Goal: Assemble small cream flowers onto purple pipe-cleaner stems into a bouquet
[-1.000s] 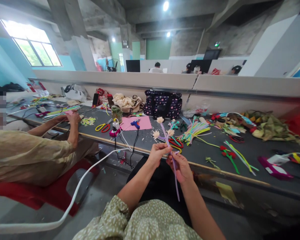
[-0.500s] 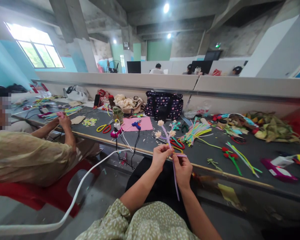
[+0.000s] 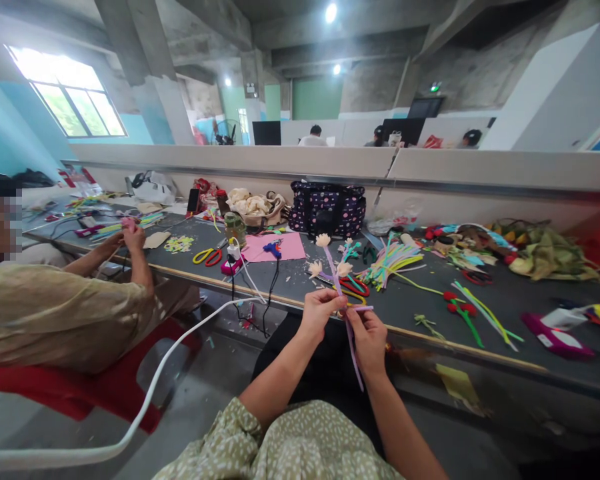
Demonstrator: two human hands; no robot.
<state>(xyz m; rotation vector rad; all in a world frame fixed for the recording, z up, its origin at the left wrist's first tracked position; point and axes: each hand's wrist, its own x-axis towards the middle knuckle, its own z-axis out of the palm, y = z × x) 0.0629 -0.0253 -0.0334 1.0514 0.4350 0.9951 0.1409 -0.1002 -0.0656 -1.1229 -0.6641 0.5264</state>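
Observation:
Between my hands, over the table's front edge, is a pipe cleaner flower stem (image 3: 335, 275) in light purple, with several cream blossoms at its top. My left hand (image 3: 318, 317) pinches the stem just below the branches. Close beside it, my right hand (image 3: 369, 339) has its fingers closed on the purple pipe cleaner (image 3: 354, 357); one end sticks out to the right and a long tail hangs down. Red-handled scissors (image 3: 355, 287) lie on the table right behind the blossoms. The fingertips partly cover where the strands meet.
A bundle of coloured pipe cleaners (image 3: 393, 261) lies behind to the right. On a pink sheet (image 3: 295, 245) rests a blue glue gun (image 3: 273, 250). A white cable (image 3: 180, 343) crosses in front at left. A co-worker (image 3: 55, 307) sits at left; a dotted bag (image 3: 327, 207) stands behind.
The hanging tail of the purple pipe cleaner has swung slightly right, and its short end has shifted a little. Both hands keep their hold in nearly the same place.

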